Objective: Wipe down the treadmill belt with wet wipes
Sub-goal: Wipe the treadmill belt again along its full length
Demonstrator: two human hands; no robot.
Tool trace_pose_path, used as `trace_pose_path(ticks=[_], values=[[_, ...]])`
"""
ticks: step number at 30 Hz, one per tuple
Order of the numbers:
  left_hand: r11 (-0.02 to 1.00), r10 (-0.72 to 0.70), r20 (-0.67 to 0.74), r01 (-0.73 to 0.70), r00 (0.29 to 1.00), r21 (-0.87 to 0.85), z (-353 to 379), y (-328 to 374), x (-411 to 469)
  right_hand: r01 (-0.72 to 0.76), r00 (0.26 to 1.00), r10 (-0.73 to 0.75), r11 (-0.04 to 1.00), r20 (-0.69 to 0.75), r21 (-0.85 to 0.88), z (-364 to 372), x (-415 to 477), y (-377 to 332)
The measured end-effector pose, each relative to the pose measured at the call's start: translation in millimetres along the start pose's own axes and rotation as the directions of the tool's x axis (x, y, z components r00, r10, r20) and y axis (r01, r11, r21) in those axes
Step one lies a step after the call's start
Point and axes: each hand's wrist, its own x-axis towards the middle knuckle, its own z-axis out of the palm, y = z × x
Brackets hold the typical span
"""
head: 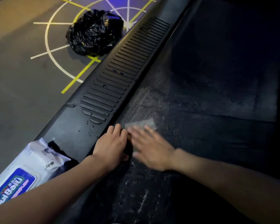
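Since the wet wipe under our flat right grip looks limp and slick, we should pin its middle to the belt, left grip flat alongside.

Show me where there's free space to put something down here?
The grey floor between the crumpled black plastic bag and the white wet-wipe pack is bare. So is the dark treadmill belt farther ahead. Crowded: the belt's near edge, where the left hand sits beside the right hand on the pale wipe.
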Motion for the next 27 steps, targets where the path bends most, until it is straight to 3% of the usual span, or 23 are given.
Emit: trace_pose_path(ticks=[2, 3, 6, 7, 8, 11, 12, 14, 16, 17, 18, 22, 23, 27], values=[[0.999, 0.02, 0.011, -0.021, 1.0, 0.043, -2, 2, 3, 0.147, 0.989, -0.145, 0.986, 0.024, -0.074, 6, -9, 1], [0.998, 0.028, 0.015, -0.029, 0.999, 0.063, -2, 3, 5, 0.114, 0.993, -0.113, 0.991, 0.018, -0.07, 7, -7, 11], [0.991, 0.063, 0.027, -0.065, 0.998, 0.118, 2, 6, 8, -0.239, 0.969, 0.242, 0.969, -0.047, 0.066, 1, -2, 32], [0.988, 0.084, 0.029, -0.087, 0.996, 0.131, 5, 6, 9, -0.274, 0.959, 0.278, 0.958, -0.047, 0.081, 2, -3, 27], [0.983, 0.113, 0.039, -0.117, 0.993, 0.142, 6, 7, 11, -0.247, 0.966, 0.251, 0.967, -0.059, 0.07, 6, -8, 18], [0.973, 0.175, 0.091, -0.187, 0.98, 0.138, 4, 8, 15, 0.052, 0.998, -0.05, 0.998, 0.032, -0.046, 16, -36, 0], [0.972, 0.19, 0.097, -0.201, 0.977, 0.125, 2, 9, 18, 0.076, 0.997, -0.074, 0.995, 0.035, -0.069, 16, -41, 10], [0.973, 0.195, 0.13, -0.208, 0.972, 0.103, -5, 12, 22, -0.117, 0.993, 0.117, 0.993, 0.005, -0.035, 10, -38, 37], [0.984, 0.16, 0.199, -0.171, 0.967, 0.041, -14, 19, 25, -0.394, 0.919, 0.393, 0.918, 0.015, 0.04, 2, -37, 55], [0.99, 0.133, 0.235, -0.14, 0.963, 0.013, -16, 23, 27, -0.434, 0.901, 0.434, 0.898, 0.026, 0.065, 2, -39, 54], [0.993, 0.115, 0.258, -0.119, 0.959, -0.001, -19, 27, 28, -0.417, 0.909, 0.416, 0.905, 0.029, 0.078, 5, -43, 45], [0.993, 0.069, 0.231, -0.09, 0.971, 0.081, -14, 39, 26, -0.061, 0.997, 0.061, 0.998, 0.042, -0.013, 21, -76, 15], [0.988, 0.067, 0.22, -0.095, 0.973, 0.119, -12, 42, 25, -0.058, 0.998, 0.059, 0.998, 0.038, -0.021, 19, -79, 25], [0.964, 0.092, 0.204, -0.138, 0.975, 0.225, -6, 48, 27, -0.441, 0.897, 0.438, 0.896, 0.054, 0.054, 6, -74, 62]])
